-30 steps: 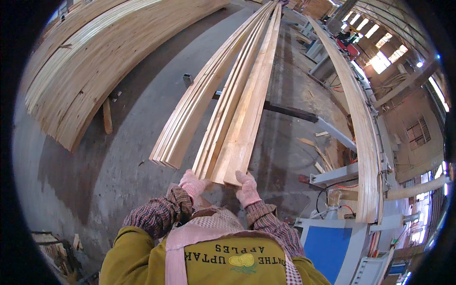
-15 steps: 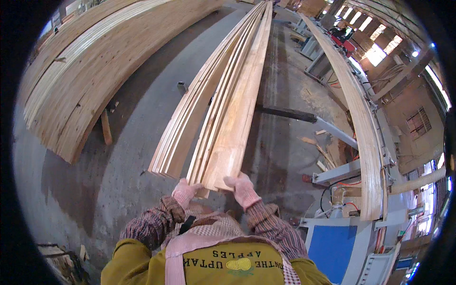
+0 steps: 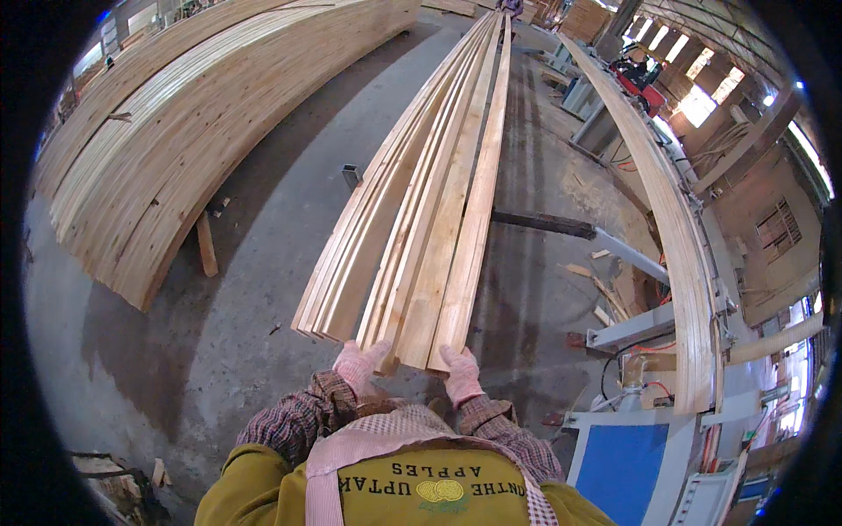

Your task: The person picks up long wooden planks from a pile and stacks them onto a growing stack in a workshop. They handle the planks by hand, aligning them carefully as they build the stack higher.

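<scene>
Long pale wooden boards stretch away from me in a fan, their near ends at my hands. My left hand, in a pink knit glove, is closed at the ends of the boards in the middle, with its thumb on top. My right hand, also gloved, grips the near end of the rightmost board, thumb on its upper face. A narrow dark gap runs between that board and its neighbour. To the left, more boards lean together in a tight bundle. The fingers beneath the boards are hidden.
A large stack of boards stands at the left. On the right, long boards lie along a machine with a blue panel. A dark bar crosses under the boards. Another person is at the far end.
The rightmost board has come apart from its neighbour, opening a gap. My left hand has shifted right and a little nearer; my right hand has come slightly nearer, gripping the outer board.
</scene>
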The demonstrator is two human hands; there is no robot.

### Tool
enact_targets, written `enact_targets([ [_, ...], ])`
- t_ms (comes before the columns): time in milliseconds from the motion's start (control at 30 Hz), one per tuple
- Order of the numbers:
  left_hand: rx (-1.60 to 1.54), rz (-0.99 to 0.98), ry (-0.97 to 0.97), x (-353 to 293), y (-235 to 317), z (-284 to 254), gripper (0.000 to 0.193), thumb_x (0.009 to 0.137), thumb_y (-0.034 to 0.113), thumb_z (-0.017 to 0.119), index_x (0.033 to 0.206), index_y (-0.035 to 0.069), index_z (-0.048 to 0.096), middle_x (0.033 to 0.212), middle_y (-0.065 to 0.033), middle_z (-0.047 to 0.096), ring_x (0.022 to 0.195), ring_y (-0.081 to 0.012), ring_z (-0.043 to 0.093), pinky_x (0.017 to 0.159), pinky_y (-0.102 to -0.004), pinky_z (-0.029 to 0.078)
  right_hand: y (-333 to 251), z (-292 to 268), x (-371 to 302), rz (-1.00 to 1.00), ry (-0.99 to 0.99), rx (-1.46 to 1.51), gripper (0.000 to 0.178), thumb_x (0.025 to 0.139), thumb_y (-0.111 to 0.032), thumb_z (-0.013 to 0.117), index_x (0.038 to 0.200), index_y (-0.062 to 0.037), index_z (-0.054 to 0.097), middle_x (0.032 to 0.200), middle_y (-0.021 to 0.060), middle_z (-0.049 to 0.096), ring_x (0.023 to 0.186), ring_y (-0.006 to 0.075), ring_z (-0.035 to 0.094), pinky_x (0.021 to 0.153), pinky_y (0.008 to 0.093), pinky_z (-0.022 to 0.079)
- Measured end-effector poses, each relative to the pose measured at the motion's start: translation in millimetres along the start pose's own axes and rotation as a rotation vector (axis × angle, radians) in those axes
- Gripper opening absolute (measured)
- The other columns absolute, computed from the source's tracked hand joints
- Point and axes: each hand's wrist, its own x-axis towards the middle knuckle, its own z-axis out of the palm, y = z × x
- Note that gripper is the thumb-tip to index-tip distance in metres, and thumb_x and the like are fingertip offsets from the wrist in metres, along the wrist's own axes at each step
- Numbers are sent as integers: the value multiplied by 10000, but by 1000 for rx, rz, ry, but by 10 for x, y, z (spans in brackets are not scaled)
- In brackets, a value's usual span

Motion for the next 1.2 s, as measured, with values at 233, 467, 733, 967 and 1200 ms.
enact_targets([
  [233,-805,-209,-48,-24,-165,-87,723,860,521,703,1404,84,516,1151,-217,649,1004,-355,680,720,-492,595,-610,613,-336,139,-160,458,367,924,-170,725,1226,13,625,1102,83,684,964,224,665,865,386,551],
  [467,-408,-122,53,-155,135,-222,873,768,586,788,1289,-80,569,1133,-268,682,1028,-328,693,832,-414,563,-18,558,9,166,-118,52,396,916,-195,698,1210,61,632,1122,139,685,986,249,687,822,376,590],
  [733,-12,274,18,291,-483,-22,940,573,371,934,1394,205,507,989,-207,687,951,-423,685,814,-474,578,-409,870,-251,41,160,-948,630,849,-555,677,1084,29,688,1079,253,710,1048,402,679,888,461,537],
  [967,-408,134,2,-113,-80,-408,637,815,490,780,1272,76,621,858,-154,713,764,-319,711,728,-427,584,-309,1106,-261,-96,-3,-1041,601,873,-566,632,1085,-6,681,1115,261,677,1108,445,629,931,472,512],
  [1200,-1362,-313,-125,-318,38,-532,811,870,746,618,1369,108,601,1217,-153,655,1102,-345,614,862,-595,509,-406,357,-400,-64,116,-961,477,824,-433,706,1006,8,693,888,238,710,906,402,707,806,479,555],
])
